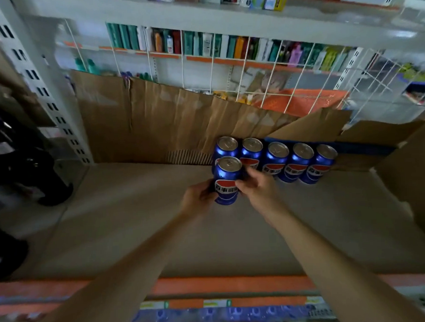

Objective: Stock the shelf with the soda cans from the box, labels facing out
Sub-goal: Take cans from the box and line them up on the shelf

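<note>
Both hands meet at frame centre: the left hand [199, 194] and right hand [255, 184] grip one blue soda can [227, 179] upright, label outward, before a row of five cans [277, 158] on the shelf [135, 213].

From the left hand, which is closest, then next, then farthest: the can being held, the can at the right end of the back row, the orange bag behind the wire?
1. Held can: in the left hand.
2. Right-end can: back row, far right.
3. Orange bag: behind the wire grid, beyond the cardboard.
</note>
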